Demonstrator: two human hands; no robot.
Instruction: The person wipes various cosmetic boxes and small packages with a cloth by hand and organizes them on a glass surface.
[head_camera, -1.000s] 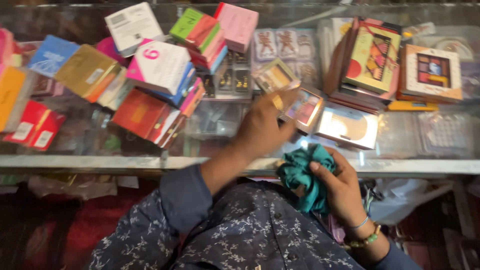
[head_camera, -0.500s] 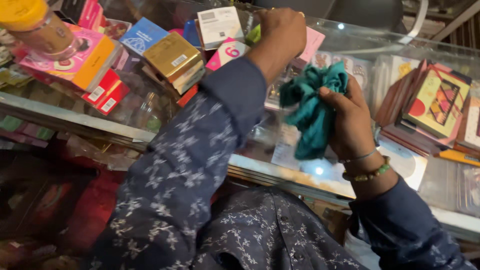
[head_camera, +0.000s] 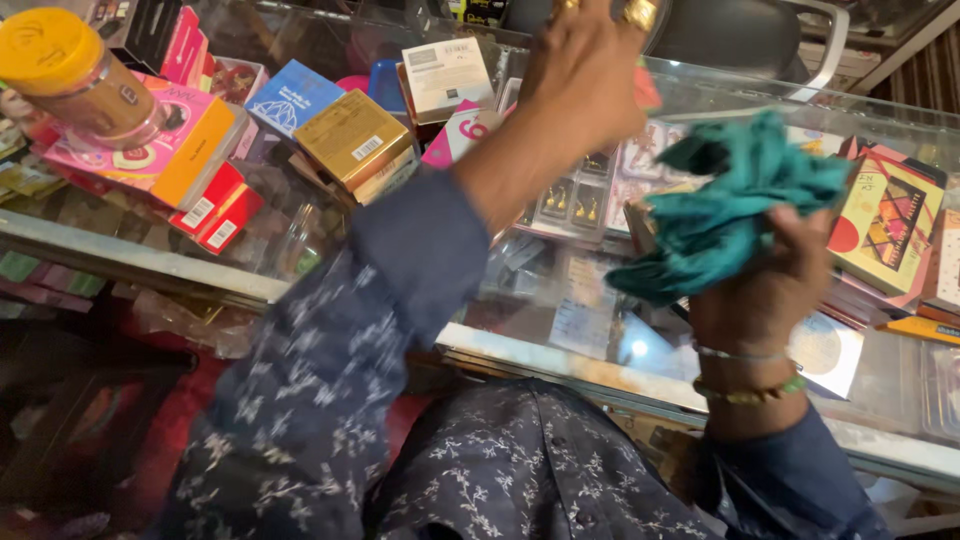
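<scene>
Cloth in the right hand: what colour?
Teal cloth, bunched in the right hand; head view.

Left hand's (head_camera: 590, 70) fingertips are cut off by the top edge.

Teal cloth (head_camera: 735, 205), gold box (head_camera: 352, 138), yellow-lidded jar (head_camera: 70, 75), navy floral-print sleeve (head_camera: 330, 360).

A small shop selling cosmetics and trinkets. A glass bench (head_camera: 560, 345) is crowded with boxed goods (head_camera: 355, 140), a yellow-lidded jar (head_camera: 75, 80), earring cards (head_camera: 570, 200) and a makeup palette (head_camera: 890, 225), with more stock under the glass.
</scene>
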